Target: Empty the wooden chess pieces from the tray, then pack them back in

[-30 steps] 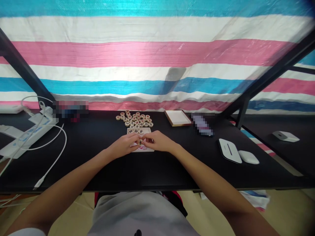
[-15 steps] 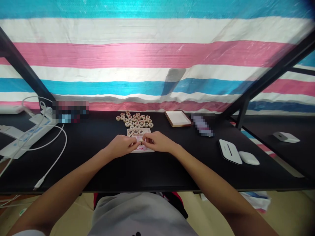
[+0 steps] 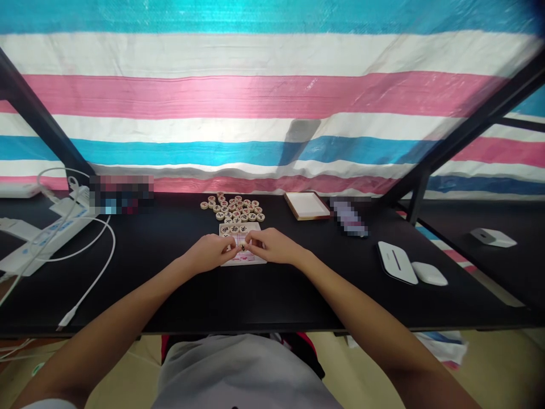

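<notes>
Over a small white box, my left hand and my right hand meet at the fingertips. Between them is a round xiangqi piece, pinched by the fingers of both hands. A row of xiangqi pieces lies along the far side inside the box, and another piece shows partly by my left fingers. Pink print is visible on the box floor. Just beyond the box, several loose pieces with red or black characters are scattered on the black desk.
A shallow box lid lies at the back right, beside a blurred-out object. Farther right are a white flat device and a white mouse. A power strip with white cables occupies the left. Striped sheeting hangs behind.
The pinched piece and my fingertips have shifted very slightly to the left above the box. The other pieces look unmoved.
</notes>
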Demonstrator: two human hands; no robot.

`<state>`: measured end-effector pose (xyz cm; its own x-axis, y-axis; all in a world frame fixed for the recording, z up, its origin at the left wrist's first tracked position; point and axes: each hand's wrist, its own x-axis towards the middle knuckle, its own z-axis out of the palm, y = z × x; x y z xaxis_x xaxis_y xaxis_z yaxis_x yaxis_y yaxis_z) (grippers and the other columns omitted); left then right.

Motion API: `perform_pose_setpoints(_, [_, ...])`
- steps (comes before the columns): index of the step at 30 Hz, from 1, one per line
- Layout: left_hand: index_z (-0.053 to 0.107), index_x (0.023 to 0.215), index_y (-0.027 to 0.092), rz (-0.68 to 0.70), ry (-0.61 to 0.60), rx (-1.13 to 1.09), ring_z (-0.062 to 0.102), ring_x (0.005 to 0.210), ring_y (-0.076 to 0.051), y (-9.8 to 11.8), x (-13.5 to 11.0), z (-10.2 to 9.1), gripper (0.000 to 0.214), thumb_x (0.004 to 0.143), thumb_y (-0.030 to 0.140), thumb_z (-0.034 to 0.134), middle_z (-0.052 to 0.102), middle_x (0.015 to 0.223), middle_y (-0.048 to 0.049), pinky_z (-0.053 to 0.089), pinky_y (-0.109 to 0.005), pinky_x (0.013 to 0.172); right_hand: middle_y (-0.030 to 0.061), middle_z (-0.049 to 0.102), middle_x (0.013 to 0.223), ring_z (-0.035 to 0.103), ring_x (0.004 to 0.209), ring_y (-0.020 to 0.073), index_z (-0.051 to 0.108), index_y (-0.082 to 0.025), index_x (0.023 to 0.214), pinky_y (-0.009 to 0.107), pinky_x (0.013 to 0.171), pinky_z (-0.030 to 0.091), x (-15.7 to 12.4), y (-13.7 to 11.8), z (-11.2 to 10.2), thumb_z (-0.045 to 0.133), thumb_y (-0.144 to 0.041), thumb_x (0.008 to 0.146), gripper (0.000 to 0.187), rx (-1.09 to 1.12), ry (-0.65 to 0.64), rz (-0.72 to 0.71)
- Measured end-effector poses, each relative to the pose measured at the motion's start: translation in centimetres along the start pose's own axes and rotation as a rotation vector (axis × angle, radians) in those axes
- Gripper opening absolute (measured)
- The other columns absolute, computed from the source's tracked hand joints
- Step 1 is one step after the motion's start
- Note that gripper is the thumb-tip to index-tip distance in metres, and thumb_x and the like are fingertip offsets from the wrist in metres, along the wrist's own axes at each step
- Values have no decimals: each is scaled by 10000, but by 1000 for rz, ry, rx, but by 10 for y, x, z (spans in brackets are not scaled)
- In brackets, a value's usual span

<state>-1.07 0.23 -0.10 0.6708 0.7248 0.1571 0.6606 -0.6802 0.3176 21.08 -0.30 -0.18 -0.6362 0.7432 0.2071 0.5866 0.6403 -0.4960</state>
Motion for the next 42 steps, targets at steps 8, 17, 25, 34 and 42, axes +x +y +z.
perform_pose_setpoints(8, [676, 917, 191, -37, -57, -213, 480, 492, -93, -8, 1, -1, 298, 873, 417, 488, 548, 522, 46, 327, -196, 531, -16, 645, 661, 563, 571, 103, 599, -192, 927, 199, 602, 373, 0, -4, -2, 498, -309, 896, 158, 1, 1, 5])
perform_pose_setpoints(17, [654, 851, 183, -64, -60, -283, 486, 520, -90, -9, 1, -1, 258, 845, 401, 516, 571, 563, 39, 336, -195, 540, -6, 663, 688, 581, 603, 113, 616, -196, 947, 209, 623, 394, -1, 1, 1, 544, -305, 855, 160, -20, -17, -9])
perform_pose_setpoints(25, [687, 869, 168, -101, -83, -312, 445, 497, -87, -7, 1, -4, 374, 860, 484, 487, 536, 534, 38, 311, -200, 519, 1, 658, 671, 582, 589, 109, 625, -181, 918, 205, 618, 398, 0, -2, -1, 536, -309, 862, 166, -16, -17, -1])
perform_pose_setpoints(34, [631, 674, 138, -91, -101, -333, 350, 493, -83, -6, 2, -6, 501, 892, 529, 406, 398, 494, 43, 242, -218, 493, -4, 657, 665, 590, 578, 105, 612, -177, 947, 197, 599, 406, -1, 2, 3, 516, -347, 886, 205, -32, 49, -42])
perform_pose_setpoints(42, [507, 590, 143, -79, -93, -365, 333, 511, -83, -4, 2, -7, 499, 903, 513, 388, 368, 513, 44, 226, -224, 499, 10, 697, 720, 607, 567, 107, 612, -184, 1026, 201, 584, 400, 0, 6, 10, 487, -344, 909, 234, -178, 165, -136])
